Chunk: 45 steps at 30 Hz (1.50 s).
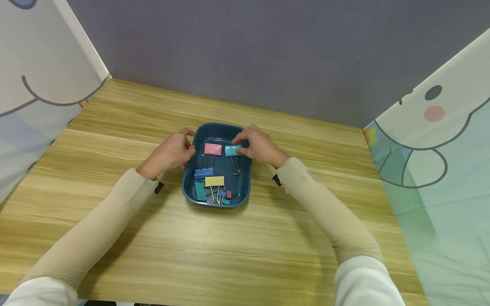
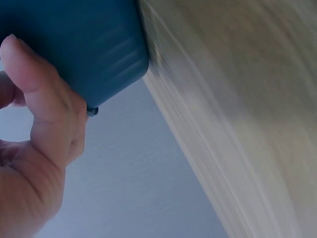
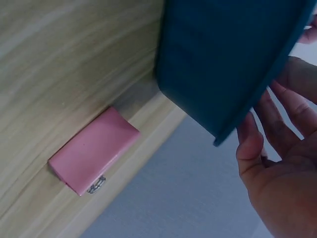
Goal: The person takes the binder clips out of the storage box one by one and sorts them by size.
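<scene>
Toward the far middle of the counter (image 1: 245, 255): blue tray (image 1: 216, 205) with loose binder clips inside.

Left grip (image 1: 172, 151): at the tray's far-left corner, fingers curled over the rim, thumb (image 2: 34, 74) pressed to the outer wall (image 2: 74, 44). Steadying hold, tray flat on the counter.

Right grip (image 1: 256, 146): reaching over the far-right rim, fingertips closed in a narrow pinch on the teal clip (image 1: 232, 150). Clip body inside the tray at the far right, wire handles trailing toward the near side. From the right wrist, only loosely bent fingers (image 3: 257, 148) beside the tray wall (image 3: 223, 59); pinch itself hidden there.

Also in the tray: pink clip (image 1: 212, 148) just left of the teal one, blue clip (image 1: 203, 173) mid-left, yellow clip (image 1: 214, 181) near the middle, green clip (image 1: 200, 191) at the near-left corner, a few tiny ones along the near rim.

Outside the tray: second pink clip (image 3: 94, 151) lying on the counter near its far edge, seen only from the right wrist.

Step in hand, as a guess: picking one clip out of the tray, grasp just made, lift not yet begun.

Next move probably calls for: firm pinch on the clip body, straight lift to clear the rim, handles kept from snagging the neighbouring pink clip, left hold kept on so the tray stays put.
</scene>
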Each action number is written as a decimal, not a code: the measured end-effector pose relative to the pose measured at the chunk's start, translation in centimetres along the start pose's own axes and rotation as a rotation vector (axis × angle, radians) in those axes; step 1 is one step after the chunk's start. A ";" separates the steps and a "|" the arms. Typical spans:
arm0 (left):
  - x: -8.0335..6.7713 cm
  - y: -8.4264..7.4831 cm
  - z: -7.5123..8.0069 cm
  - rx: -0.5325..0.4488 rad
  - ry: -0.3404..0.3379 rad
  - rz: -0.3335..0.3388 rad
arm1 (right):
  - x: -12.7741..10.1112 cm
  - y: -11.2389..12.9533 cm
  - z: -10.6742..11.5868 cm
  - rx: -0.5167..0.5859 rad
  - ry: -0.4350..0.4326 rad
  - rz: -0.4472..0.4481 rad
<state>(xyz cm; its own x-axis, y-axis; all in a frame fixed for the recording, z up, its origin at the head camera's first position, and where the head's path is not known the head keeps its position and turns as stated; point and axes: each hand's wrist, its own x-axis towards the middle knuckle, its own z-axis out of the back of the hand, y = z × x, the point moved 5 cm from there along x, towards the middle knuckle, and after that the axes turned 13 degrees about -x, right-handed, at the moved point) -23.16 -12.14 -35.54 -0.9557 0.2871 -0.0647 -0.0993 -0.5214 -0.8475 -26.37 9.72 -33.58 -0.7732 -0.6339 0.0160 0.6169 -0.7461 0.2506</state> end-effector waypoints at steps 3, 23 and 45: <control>0.0 0.0 0.0 -0.003 0.002 0.006 | 0.5 -0.2 -0.5 0.023 0.052 -0.007; -0.3 -0.1 -0.1 0.000 0.016 0.027 | 3.0 0.2 -1.7 -0.044 0.196 -0.072; -0.2 0.0 -0.4 0.011 0.019 0.009 | 2.7 0.0 -2.6 -0.028 0.118 -0.026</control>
<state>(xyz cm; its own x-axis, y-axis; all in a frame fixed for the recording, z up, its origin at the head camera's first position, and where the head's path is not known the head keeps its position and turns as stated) -22.84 -11.89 -35.71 -0.9511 0.2977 -0.0827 -0.0938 -0.5332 -0.8408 -28.10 7.47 -36.02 -0.7677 -0.6323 -0.1043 0.6017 -0.7672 0.2223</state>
